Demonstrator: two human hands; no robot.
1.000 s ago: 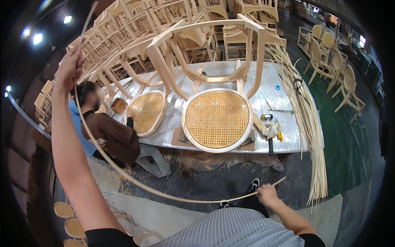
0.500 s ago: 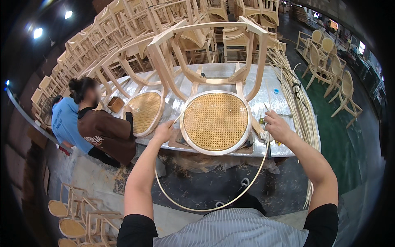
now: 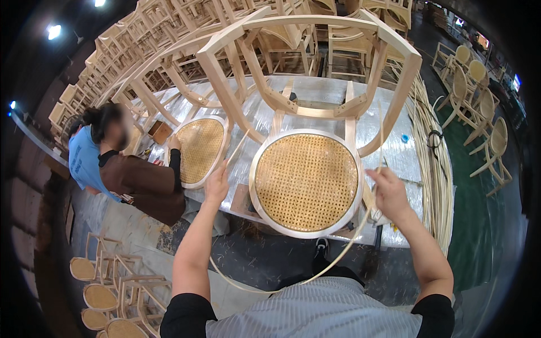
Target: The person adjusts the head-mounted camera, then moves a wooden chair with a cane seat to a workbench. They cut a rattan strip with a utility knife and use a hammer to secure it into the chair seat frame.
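Note:
A long pale rattan strip (image 3: 339, 261) runs between my two hands and sags in a loop in front of me. My left hand (image 3: 216, 185) is closed around one end, whose tip sticks up past the fingers, left of the chair. Right of the chair, my right hand (image 3: 390, 195) pinches the strip near its other end, with the tip pointing up. Between them lies a wooden chair (image 3: 332, 22) on the table, its round back panel (image 3: 307, 183) of woven cane in a pale rim facing up. Neither hand appears to touch the panel.
Long rattan strips (image 3: 431, 186) lie in a bundle along the right of the plastic-covered table (image 3: 408, 152). To my left, a person in brown (image 3: 141, 180) works at another cane panel (image 3: 198, 149). Stacked chairs (image 3: 129, 50) rise behind; more chairs (image 3: 496, 146) line the right.
My view has shifted closer over the chair. Both hands keep hold of the strip, and its ends now point upward; the loop hangs a little nearer to my body.

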